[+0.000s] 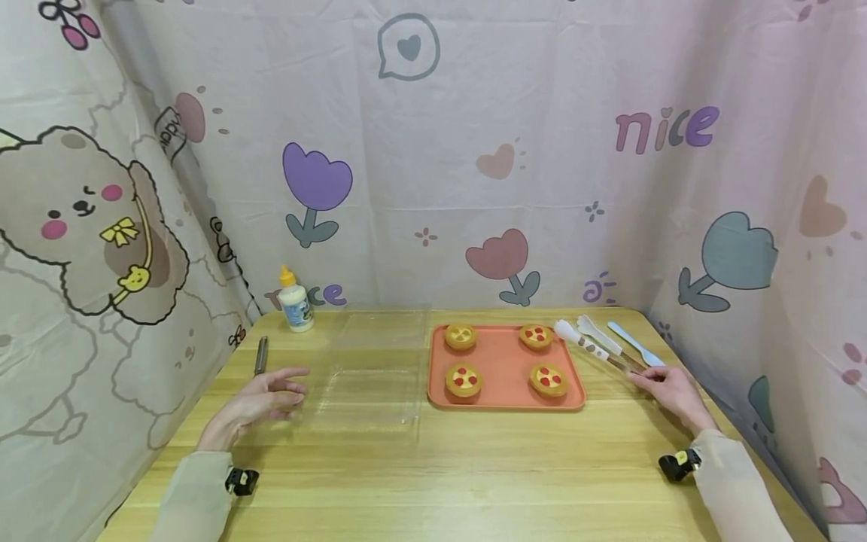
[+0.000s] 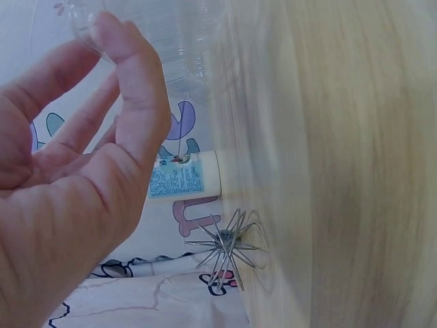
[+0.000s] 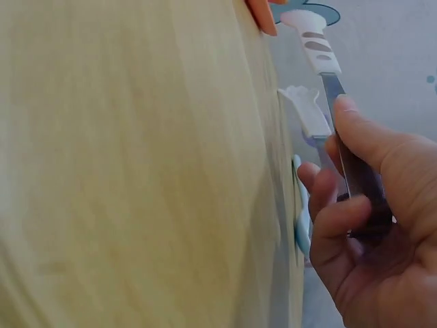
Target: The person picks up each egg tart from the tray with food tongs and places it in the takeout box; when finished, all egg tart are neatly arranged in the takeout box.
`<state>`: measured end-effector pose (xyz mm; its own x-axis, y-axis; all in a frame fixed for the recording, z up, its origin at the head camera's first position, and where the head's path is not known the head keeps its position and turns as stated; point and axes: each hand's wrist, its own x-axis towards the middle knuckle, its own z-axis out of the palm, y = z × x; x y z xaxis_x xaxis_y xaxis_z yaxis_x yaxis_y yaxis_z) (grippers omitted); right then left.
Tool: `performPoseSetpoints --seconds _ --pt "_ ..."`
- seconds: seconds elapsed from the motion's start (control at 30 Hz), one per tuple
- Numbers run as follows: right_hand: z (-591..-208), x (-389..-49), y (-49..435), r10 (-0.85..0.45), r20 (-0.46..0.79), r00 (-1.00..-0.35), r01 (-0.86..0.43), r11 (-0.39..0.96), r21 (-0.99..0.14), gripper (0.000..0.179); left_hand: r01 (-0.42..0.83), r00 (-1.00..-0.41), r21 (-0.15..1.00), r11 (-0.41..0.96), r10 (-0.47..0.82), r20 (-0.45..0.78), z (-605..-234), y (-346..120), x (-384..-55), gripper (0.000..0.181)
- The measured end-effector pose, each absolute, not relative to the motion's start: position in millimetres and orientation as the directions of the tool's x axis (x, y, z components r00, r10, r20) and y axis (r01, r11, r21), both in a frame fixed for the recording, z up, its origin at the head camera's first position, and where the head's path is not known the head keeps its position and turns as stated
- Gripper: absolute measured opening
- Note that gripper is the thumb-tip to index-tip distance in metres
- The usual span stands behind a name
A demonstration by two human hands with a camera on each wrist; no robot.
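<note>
Right hand (image 1: 670, 391) gripped tongs (image 1: 593, 348) at frame right near light-blue knife (image 1: 635, 343); left hand (image 1: 260, 399), fingers loosely bent, hung by clear plastic box (image 1: 372, 399) left of orange tray (image 1: 501, 369), whisk (image 1: 261, 354) behind.

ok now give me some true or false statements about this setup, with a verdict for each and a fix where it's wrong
1. The right hand grips the white-tipped tongs. True.
2. The bottle has a blue cap. False: it has a yellow cap.
3. In the head view, the clear container is left of the orange tray. True.
4. The left hand is holding the whisk. False: the whisk lies on the table, not in that hand.
5. Four small tarts sit on the orange tray. True.
6. The light-blue utensil lies on the tray too. False: it lies on the table, right of the tray.
</note>
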<state>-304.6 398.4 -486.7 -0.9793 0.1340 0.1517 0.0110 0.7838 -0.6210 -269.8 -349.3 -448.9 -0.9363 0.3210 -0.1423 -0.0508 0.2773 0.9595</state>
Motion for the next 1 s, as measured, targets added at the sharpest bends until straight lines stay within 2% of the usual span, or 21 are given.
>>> performPoseSetpoints --seconds 0.1,0.37,0.73,0.83,1.0 --pt "-487.2 -304.1 396.7 0.116 0.159 -0.98 -0.014 0.764 -0.645 0.047 -0.052 -0.936 0.96 0.275 0.321 -0.143 -449.2 -349.7 -269.7 0.071" --pt "-488.3 -303.0 398.9 0.043 0.103 -0.994 -0.051 0.647 -0.761 0.068 -0.068 -0.934 0.96 0.271 0.321 -0.156 -450.8 -351.4 -269.8 0.07" --pt "-476.9 -298.4 409.7 -0.063 0.176 -0.982 -0.17 0.693 -0.7 0.063 -0.082 -0.936 0.96 0.269 0.311 -0.167 -450.7 -350.5 -269.4 0.067" --pt "-471.4 -295.1 411.2 -0.093 0.171 -0.981 -0.185 0.729 -0.659 0.062 -0.086 -0.936 0.96 0.266 0.309 -0.17 -450.3 -350.4 -269.1 0.067" --pt "-466.9 -289.1 413.4 -0.147 0.115 -0.982 -0.186 0.707 -0.682 0.058 -0.076 -0.935 0.96 0.27 0.314 -0.163 -449.9 -350.4 -269.5 0.067"
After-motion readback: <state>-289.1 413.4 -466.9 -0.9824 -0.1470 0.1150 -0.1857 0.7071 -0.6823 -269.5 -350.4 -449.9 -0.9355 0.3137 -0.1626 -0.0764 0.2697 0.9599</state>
